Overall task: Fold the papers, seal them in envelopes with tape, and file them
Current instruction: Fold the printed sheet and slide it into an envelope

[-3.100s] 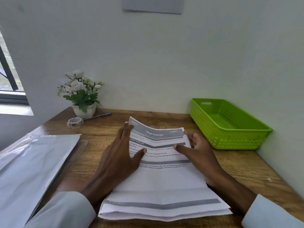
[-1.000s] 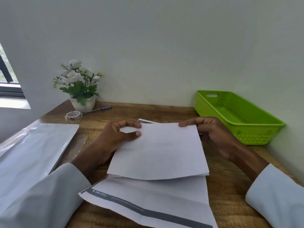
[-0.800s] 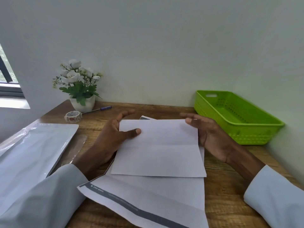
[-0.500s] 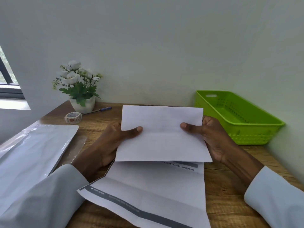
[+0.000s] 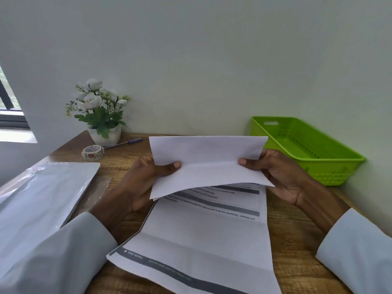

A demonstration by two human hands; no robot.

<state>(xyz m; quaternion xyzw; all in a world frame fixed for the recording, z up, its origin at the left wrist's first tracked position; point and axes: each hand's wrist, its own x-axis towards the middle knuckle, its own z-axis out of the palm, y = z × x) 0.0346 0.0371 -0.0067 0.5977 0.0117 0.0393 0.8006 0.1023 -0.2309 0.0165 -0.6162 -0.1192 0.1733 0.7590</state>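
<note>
The folded paper [image 5: 209, 164] is now lifted off the printed sheets [image 5: 203, 236]; both hands, left hand [image 5: 146, 179] and right hand [image 5: 280, 175], pinch its sides; probably the envelope comes next.

The left hand [image 5: 146, 177] and right hand [image 5: 282, 172] were raised side by side, thumbs pointing inward toward each other. Each pinched an end of the folded paper [image 5: 209, 164], pale sleeves covering both forearms.

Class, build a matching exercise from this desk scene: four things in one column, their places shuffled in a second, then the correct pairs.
Things:
1. folded paper
2. tape roll
3. green basket
4. pen

Places:
A. far right, by the wall
B. beside the flower pot, tip towards the tape
C. held between left hand and right hand
D. in front of the flower pot

Pairs: 1-C, 2-D, 3-A, 4-B
</note>
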